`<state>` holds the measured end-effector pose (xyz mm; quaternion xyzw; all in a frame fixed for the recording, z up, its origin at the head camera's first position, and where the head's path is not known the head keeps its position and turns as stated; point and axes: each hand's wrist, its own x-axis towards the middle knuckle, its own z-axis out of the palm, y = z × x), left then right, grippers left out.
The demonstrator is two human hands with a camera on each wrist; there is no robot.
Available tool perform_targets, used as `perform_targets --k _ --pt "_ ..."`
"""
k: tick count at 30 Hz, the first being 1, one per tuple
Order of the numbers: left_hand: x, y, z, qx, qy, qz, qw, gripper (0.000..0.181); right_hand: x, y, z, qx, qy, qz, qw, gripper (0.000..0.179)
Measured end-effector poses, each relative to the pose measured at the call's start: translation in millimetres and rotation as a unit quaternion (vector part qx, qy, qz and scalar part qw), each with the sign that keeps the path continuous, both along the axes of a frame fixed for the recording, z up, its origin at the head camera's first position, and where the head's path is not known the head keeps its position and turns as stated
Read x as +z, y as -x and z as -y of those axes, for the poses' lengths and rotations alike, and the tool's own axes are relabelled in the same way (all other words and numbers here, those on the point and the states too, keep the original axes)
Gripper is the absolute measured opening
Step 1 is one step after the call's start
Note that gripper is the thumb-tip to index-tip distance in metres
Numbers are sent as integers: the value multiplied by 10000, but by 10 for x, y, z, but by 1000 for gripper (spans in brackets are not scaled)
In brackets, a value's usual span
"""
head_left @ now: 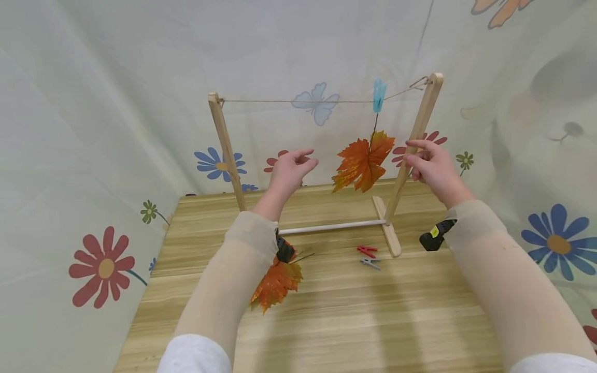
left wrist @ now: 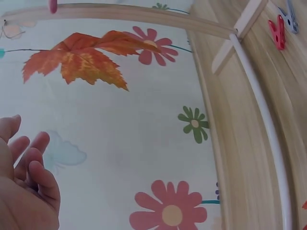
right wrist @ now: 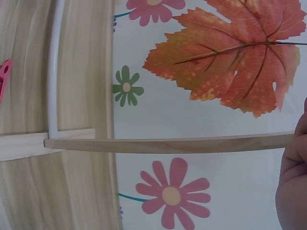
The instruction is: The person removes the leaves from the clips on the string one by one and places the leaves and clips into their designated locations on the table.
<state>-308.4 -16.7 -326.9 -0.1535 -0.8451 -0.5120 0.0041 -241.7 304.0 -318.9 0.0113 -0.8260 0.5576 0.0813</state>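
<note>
A blue clothespin [head_left: 379, 96] is clipped on the string [head_left: 261, 101] of a wooden frame, and an orange artificial maple leaf [head_left: 364, 161] hangs below it by its stem. To the leaf's left, my left hand [head_left: 290, 173] is in the air with nothing in it, thumb and index finger apart. My right hand [head_left: 435, 168] is at the frame's right post [head_left: 425, 111]; its index finger and thumb overlap the wood in the head view. A second maple leaf [head_left: 277, 285] lies on the table, partly hidden by my left forearm.
On the table [head_left: 336, 331] are a red clothespin [head_left: 367, 251] and a grey clothespin [head_left: 370, 263], near the right foot [head_left: 393, 241] of the frame. A white rod [head_left: 333, 227] joins the posts low down. A flower-printed curtain [head_left: 140, 103] hangs behind.
</note>
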Motion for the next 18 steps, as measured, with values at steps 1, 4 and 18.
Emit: perform_targets --k 1,4,18 --pt "21 1 -7 -28 1 22 10000 42 24 0 7 3 -36 -4 10000 50" --pt "93 11 -46 -154 -10 31 9999 42 105 -2 30 27 -125 -79 9999 50" --pt "475 -37 -465 -719 -403 63 9966 41 543 63 241 41 -349 -121 9993 55"
